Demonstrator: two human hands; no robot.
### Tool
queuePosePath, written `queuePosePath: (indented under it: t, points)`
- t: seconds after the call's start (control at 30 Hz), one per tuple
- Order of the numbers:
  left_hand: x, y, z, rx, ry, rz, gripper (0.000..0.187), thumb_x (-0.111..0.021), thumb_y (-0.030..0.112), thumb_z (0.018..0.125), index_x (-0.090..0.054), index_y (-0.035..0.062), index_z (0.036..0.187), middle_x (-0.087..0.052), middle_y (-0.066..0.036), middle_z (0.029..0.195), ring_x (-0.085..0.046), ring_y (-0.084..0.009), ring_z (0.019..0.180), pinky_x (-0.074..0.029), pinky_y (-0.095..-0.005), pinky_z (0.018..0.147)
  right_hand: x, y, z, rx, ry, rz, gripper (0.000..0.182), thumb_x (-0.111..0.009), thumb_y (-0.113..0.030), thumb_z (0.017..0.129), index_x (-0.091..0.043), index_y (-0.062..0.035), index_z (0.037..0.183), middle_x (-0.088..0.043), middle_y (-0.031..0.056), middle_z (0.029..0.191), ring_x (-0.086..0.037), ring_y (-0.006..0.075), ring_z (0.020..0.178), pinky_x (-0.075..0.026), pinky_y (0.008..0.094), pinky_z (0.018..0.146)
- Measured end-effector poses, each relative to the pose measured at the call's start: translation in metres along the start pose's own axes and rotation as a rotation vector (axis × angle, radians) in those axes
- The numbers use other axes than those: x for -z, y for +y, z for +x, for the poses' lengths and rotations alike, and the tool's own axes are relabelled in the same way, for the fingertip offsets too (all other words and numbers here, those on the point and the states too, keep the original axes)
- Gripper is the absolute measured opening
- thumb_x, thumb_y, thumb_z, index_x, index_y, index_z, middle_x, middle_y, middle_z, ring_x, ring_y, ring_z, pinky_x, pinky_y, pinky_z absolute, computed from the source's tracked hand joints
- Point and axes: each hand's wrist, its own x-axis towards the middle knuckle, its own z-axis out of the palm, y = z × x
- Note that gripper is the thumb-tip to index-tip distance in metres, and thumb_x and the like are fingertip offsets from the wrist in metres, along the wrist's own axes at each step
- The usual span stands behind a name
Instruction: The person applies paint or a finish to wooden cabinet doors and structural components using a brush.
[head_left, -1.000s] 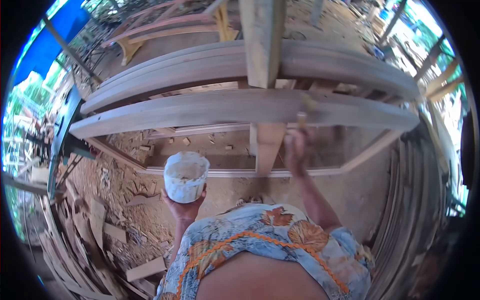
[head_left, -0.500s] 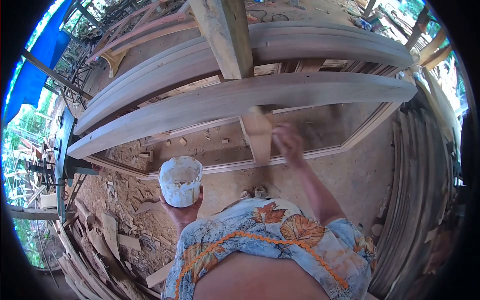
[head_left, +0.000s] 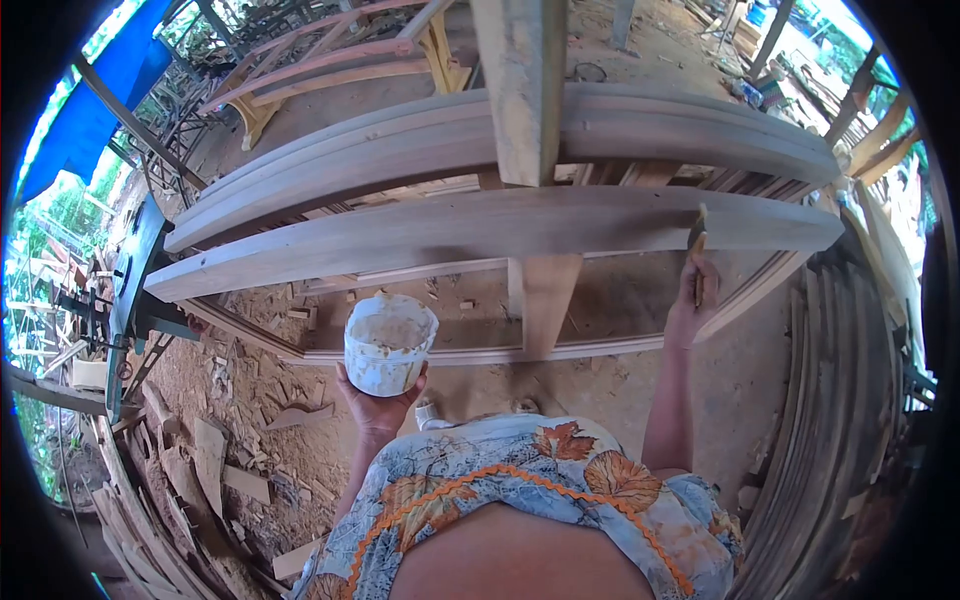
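Observation:
My left hand (head_left: 382,408) is wrapped round the base of a white plastic tub (head_left: 385,372), its outside streaked with brown drips. The tub is tilted a little toward me, and a pale brownish content or inner wall shows inside it. Out to the right, my right hand (head_left: 700,290) grips a paintbrush (head_left: 698,240) by the handle. The brush's bristles meet the front face of a long wooden beam (head_left: 400,238), near its right part. Darker patches mark the beam's face around the middle and toward the brush.
Behind the beam lie more long planks (head_left: 330,165), and an upright post (head_left: 520,100) stands in front of them. A wooden frame (head_left: 470,355) sits below. Stacked boards (head_left: 830,400) line the right; scrap wood (head_left: 190,480) and shavings cover the left floor.
My right hand has moved right along the beam with the paintbrush, from near the middle. The tub in my left hand is slightly higher and further right. The view has shifted.

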Motion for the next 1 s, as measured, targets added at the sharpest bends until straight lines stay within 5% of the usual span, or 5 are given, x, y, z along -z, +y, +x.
queuePosePath:
  t: [0.47, 0.67, 0.73, 0.77, 1.0]
  points:
    - [0.15, 0.22, 0.037, 0.119, -0.311, -0.068, 0.073, -0.047, 0.072, 0.076, -0.047, 0.0257, 0.133, -0.047, -0.007, 0.134, -0.047, -0.0339, 0.118, -0.048, -0.0554, 0.082, -0.174, -0.171, -0.071, 0.213, -0.28, -0.529, 0.018, -0.065, -0.012, 0.082, -0.064, -0.0117, 0.099, -0.059, 0.0136, 0.1, -0.061, 0.0343, 0.09, -0.05, 0.0399, 0.079]
    - [0.171, 0.277, 0.017, -0.015, 0.083, -0.016, 0.088, -0.046, 0.081, 0.071, -0.04, 0.0242, 0.138, -0.047, -0.013, 0.132, -0.054, -0.044, 0.105, -0.053, -0.0497, 0.073, -0.29, -0.29, -0.176, 0.34, -0.515, -0.362, 0.015, -0.064, -0.022, 0.083, -0.064, -0.011, 0.093, -0.061, 0.0147, 0.104, -0.063, 0.0349, 0.087, -0.052, 0.0403, 0.072]
    - [0.174, 0.288, 0.018, -0.063, 0.052, -0.065, 0.087, -0.047, 0.08, 0.071, -0.039, 0.0244, 0.138, -0.047, -0.013, 0.132, -0.055, -0.0446, 0.104, -0.054, -0.0493, 0.073, -0.322, -0.314, -0.206, 0.355, -0.611, -0.272, 0.014, -0.064, -0.022, 0.083, -0.064, -0.0117, 0.093, -0.061, 0.0143, 0.103, -0.063, 0.0322, 0.085, -0.053, 0.0409, 0.068]
    - [0.184, 0.299, 0.019, -0.011, -0.162, -0.11, 0.07, -0.042, 0.07, 0.082, -0.043, 0.0251, 0.135, -0.045, -0.007, 0.135, -0.047, -0.0311, 0.119, -0.046, -0.0529, 0.088, -0.332, -0.327, -0.219, 0.407, -0.627, -0.184, 0.014, -0.067, -0.02, 0.082, -0.065, -0.0106, 0.093, -0.061, 0.0115, 0.099, -0.063, 0.0271, 0.081, -0.052, 0.0363, 0.066]
    - [0.129, 0.379, 0.024, -0.334, -0.439, 0.003, 0.076, -0.045, 0.067, 0.083, -0.032, 0.0227, 0.143, -0.033, -0.011, 0.144, -0.044, -0.0342, 0.125, -0.048, -0.0558, 0.093, -0.353, -0.332, -0.258, 0.339, -0.765, 0.455, 0.011, -0.064, -0.008, 0.086, -0.066, -0.0071, 0.097, -0.062, 0.0059, 0.097, -0.062, 0.0177, 0.075, -0.051, 0.027, 0.069]
